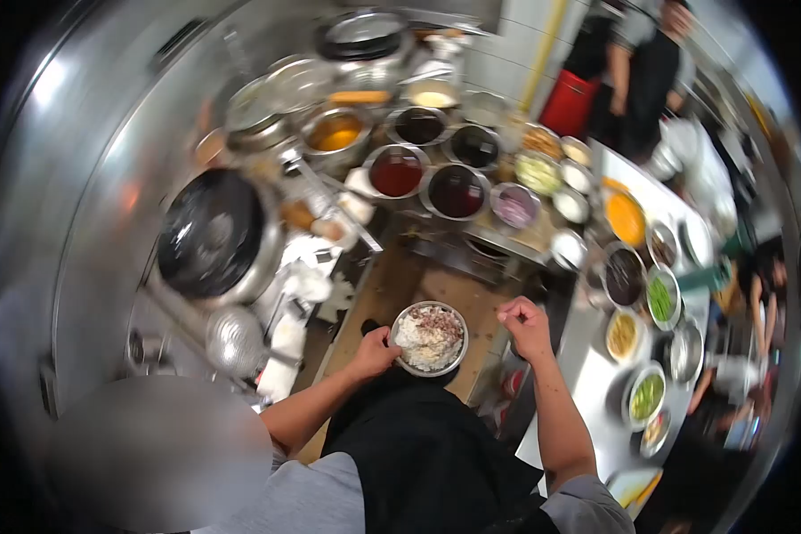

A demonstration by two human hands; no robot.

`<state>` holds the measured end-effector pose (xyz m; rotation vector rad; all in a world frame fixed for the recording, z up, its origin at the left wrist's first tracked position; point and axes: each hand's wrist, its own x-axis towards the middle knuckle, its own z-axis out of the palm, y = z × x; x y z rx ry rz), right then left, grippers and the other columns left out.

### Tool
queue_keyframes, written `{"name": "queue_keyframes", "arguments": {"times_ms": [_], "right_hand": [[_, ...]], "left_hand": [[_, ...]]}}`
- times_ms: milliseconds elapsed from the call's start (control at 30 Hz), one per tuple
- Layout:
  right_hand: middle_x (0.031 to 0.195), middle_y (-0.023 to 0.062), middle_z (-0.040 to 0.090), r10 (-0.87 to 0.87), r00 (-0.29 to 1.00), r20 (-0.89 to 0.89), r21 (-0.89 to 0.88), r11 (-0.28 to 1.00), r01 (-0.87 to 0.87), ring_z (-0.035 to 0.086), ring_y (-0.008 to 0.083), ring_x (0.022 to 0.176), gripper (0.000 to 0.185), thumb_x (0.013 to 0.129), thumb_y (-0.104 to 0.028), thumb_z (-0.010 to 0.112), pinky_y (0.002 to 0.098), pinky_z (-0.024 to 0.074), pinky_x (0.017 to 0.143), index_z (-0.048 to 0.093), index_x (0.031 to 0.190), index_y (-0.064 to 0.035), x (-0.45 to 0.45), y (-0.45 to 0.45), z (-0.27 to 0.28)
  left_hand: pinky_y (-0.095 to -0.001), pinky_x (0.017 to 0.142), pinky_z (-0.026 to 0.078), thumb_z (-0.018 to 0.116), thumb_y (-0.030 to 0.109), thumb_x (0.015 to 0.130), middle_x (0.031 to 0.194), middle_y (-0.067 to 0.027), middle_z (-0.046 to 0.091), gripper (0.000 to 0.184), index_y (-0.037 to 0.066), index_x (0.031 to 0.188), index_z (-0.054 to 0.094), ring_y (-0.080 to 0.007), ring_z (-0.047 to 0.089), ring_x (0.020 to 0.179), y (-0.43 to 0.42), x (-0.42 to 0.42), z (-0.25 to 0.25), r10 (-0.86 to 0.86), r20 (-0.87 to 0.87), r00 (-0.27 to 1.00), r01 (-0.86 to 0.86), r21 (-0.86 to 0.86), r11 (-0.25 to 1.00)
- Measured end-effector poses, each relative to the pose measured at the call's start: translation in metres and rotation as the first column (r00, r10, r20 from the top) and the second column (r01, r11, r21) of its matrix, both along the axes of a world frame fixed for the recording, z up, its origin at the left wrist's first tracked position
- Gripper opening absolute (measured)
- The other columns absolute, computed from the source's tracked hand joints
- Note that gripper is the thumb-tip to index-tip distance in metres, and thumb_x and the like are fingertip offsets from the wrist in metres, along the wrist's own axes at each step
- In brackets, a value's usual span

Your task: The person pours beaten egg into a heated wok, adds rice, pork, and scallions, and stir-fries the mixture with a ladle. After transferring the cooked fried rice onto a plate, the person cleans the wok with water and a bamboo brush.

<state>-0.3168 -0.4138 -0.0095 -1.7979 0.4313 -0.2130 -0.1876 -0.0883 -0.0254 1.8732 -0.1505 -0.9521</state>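
My left hand (378, 353) grips the rim of a round metal bowl (462, 353) in front of my apron. Inside the bowl lie white powder or grains, with brownish-pink bits (434, 321) on top toward the far side. To the right of the bowl and apart from it, my right hand (523, 325) is raised with its fingers drawn together in a pinch. Whatever those fingers hold, if anything, is too small to tell.
A large dark-lidded pot (212, 233) stands at the left. Ahead are several pots of sauce, one with dark red liquid (396, 171) and one with amber liquid (336, 132). Along the right runs a white counter (578, 383) with bowls of chopped greens (647, 396). People (650, 71) stand beyond it.
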Motion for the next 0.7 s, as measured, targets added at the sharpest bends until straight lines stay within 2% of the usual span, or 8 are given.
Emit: {"name": "queue_keyframes", "arguments": {"times_ms": [100,200,233,300,500,567,633,700], "right_hand": [[0.129,0.0139,0.061,0.301,0.951,0.064,-0.079,0.952,-0.296,0.059,0.0217,0.114,0.053,0.079,0.006,0.063,0.0336,0.0477,0.093,0.063,0.131,-0.0044,0.102,0.045,0.022],[0.142,0.0204,0.05,0.487,0.844,-0.225,0.059,0.871,-0.487,0.052,0.0287,0.127,0.086,0.077,0.002,0.062,0.0384,0.0468,0.102,0.028,0.156,-0.0085,0.196,0.088,-0.041],[0.142,0.0204,0.05,0.529,0.818,-0.228,0.067,0.846,-0.529,0.052,0.0287,0.127,0.086,0.077,0.002,0.062,0.0384,0.0468,0.102,0.028,0.156,-0.0085,0.228,0.102,-0.063],[0.129,0.0211,0.057,0.311,0.891,-0.329,0.218,0.944,-0.249,0.057,0.0282,0.118,0.085,0.077,0.0,0.065,0.0389,0.0505,0.094,0.03,0.154,-0.0054,0.28,0.126,-0.096],[0.091,0.0126,0.063,0.351,0.802,-0.483,0.432,0.892,-0.13,0.065,0.0247,0.081,0.076,0.077,-0.006,0.071,0.0363,0.0526,0.072,0.037,0.145,-0.0022,0.366,0.139,-0.125],[0.082,0.0096,0.063,0.394,0.716,-0.576,0.301,0.917,-0.261,0.065,0.0223,0.072,0.057,0.083,-0.012,0.072,0.0362,0.0511,0.06,0.047,0.134,-0.0035,0.394,0.146,-0.113],[0.074,0.0046,0.059,0.444,0.886,-0.134,-0.416,0.786,-0.457,0.058,0.0147,0.06,0.03,0.09,-0.015,0.068,0.0305,0.0444,0.052,0.056,0.114,-0.0049,0.41,0.147,-0.116],[0.068,-0.0005,0.053,0.515,0.753,-0.409,0.339,0.852,-0.399,0.049,0.01,0.051,0.022,0.093,-0.016,0.067,0.0269,0.039,0.048,0.055,0.109,-0.0069,0.403,0.174,-0.007]], "left_hand": [[-0.0327,0.054,0.046,0.072,0.01,0.077,0.066,-0.0043,0.055,0.021,0.003,0.076,0.052,-0.0137,0.055,0.059,0.044,-0.002,-0.025,0.155,0.211,0.965,-0.156,-0.011,0.988],[-0.0349,0.058,0.046,0.072,0.013,0.075,0.064,-0.0066,0.054,0.023,0.003,0.074,0.051,-0.0162,0.055,0.062,0.069,-0.007,-0.021,0.336,0.18,0.925,-0.345,0.021,0.938],[-0.0353,0.058,0.046,0.072,0.014,0.075,0.064,-0.0071,0.053,0.024,0.003,0.073,0.051,-0.0169,0.054,0.061,0.077,-0.008,-0.026,0.361,0.176,0.916,-0.373,0.041,0.927],[-0.0361,0.058,0.046,0.072,0.016,0.074,0.064,-0.0092,0.054,0.024,0.003,0.072,0.051,-0.0183,0.055,0.061,0.088,-0.01,-0.044,0.461,0.105,0.881,-0.464,0.0,0.886],[-0.0389,0.061,0.046,0.072,0.017,0.073,0.065,-0.0122,0.056,0.025,0.003,0.071,0.052,-0.0226,0.057,0.063,0.093,0.022,-0.053,0.486,0.131,0.864,-0.49,0.002,0.872],[-0.0404,0.063,0.047,0.072,0.018,0.073,0.067,-0.0136,0.057,0.026,0.002,0.071,0.053,-0.0249,0.059,0.066,0.093,0.048,-0.036,0.479,0.083,0.874,-0.482,0.034,0.875],[-0.0405,0.065,0.049,0.071,0.019,0.074,0.069,-0.0154,0.06,0.025,0.002,0.073,0.055,-0.0258,0.062,0.068,0.094,0.065,-0.049,0.455,0.212,0.865,-0.468,0.017,0.883],[-0.0394,0.066,0.05,0.072,0.019,0.074,0.071,-0.014,0.062,0.024,0.002,0.072,0.055,-0.0243,0.063,0.069,0.096,0.08,-0.043,0.45,0.16,0.879,-0.462,0.047,0.886]]}}
